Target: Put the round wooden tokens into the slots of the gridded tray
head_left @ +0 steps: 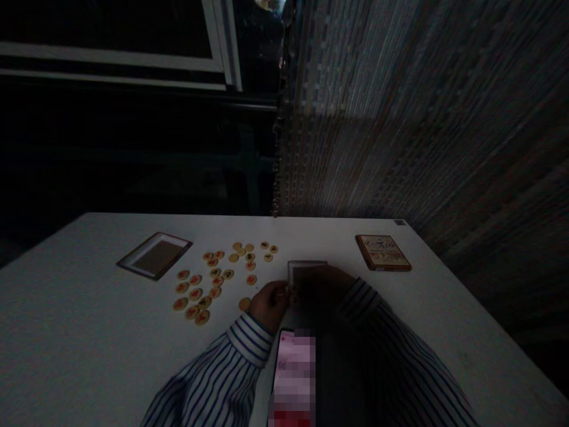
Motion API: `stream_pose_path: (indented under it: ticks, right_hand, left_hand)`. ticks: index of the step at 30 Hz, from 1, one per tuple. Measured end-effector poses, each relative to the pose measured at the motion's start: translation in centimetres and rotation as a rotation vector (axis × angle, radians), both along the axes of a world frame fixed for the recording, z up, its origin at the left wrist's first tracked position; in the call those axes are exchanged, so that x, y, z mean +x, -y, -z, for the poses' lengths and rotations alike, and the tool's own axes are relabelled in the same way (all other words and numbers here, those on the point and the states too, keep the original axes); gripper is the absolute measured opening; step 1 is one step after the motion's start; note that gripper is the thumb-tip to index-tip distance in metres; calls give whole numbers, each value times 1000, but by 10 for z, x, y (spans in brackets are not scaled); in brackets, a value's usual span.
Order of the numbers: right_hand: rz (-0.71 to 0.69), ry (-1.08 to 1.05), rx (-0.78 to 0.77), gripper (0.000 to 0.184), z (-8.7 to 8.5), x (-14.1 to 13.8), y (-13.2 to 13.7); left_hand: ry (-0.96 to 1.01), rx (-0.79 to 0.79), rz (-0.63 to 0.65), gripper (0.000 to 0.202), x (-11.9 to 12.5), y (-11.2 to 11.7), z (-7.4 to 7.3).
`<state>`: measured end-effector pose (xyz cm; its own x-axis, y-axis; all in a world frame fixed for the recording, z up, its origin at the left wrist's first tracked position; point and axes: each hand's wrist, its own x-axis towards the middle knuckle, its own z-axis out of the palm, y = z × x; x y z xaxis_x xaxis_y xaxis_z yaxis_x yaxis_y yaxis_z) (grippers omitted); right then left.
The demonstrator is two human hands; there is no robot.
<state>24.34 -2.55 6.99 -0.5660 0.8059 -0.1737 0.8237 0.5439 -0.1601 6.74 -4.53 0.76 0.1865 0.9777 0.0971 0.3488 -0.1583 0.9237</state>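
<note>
Left hand (267,303) and right hand (329,280) are close together here over the middle of the white table (98,320), right at the near end of a flat tray (307,263), and what looks like a small round piece (293,296) shows right between them! The left has thumb and fingers curled in tight, nearly pinched, but in this gloom I cannot tell whether it truly has hold of that piece; the right covers part of the tray, its grip lost in shadow, so no call there. Out left it's a crowd of tan discs (217,281), many with red or black characters, and one loner, a plain disc (244,304), sits just beside the left hand. Another tray (155,256) lies beyond the crowd, a brown box (383,252) is well over to the right, and below the hands a phone (291,367) glows pink
</note>
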Motion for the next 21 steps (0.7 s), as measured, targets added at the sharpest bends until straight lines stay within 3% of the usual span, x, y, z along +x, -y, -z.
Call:
stream_pose_path:
  ticks: [9,21]
  right_hand:
    - [6,-20,-35,26,-3,3,2]
    - [-2,-37,-5,25,-2,2,2]
  left_hand:
    - [-52,54,17,27,0,-2,4]
    - [-31,-7,45,28,-1,-1,4]
